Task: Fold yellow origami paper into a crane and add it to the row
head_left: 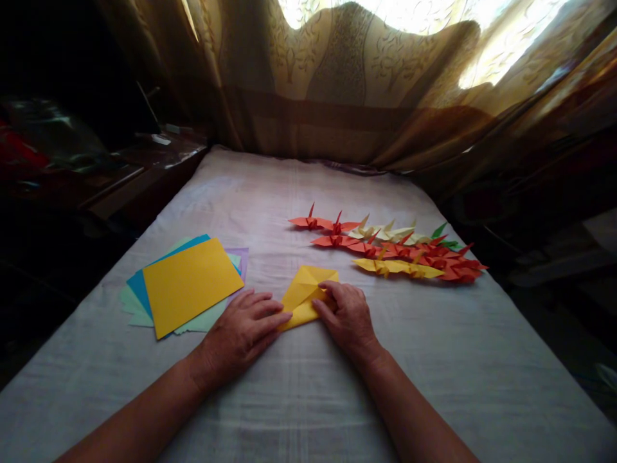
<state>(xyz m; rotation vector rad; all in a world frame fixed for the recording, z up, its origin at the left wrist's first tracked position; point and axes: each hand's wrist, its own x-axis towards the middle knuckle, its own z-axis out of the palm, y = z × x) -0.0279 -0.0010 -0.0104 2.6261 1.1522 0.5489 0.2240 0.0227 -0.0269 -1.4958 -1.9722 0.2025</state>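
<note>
A partly folded sheet of yellow origami paper [304, 297] lies on the white cloth between my hands, with creases and a raised flap showing. My left hand [248, 325] rests flat, fingers stretched out, its fingertips touching the paper's lower left corner. At the paper's right side, my right hand [348, 315] has thumb and index finger closed on a folded edge. Its other fingers are curled, and they hide the paper's right corner.
Left of my hands is a fanned paper stack, a yellow sheet [193, 286] on top of blue, pale green and purple ones. Rows of folded paper cranes, red [337, 242], cream [385, 233], yellow [399, 267] and green [442, 238], stand right. A curtain [313, 96] hangs behind the table.
</note>
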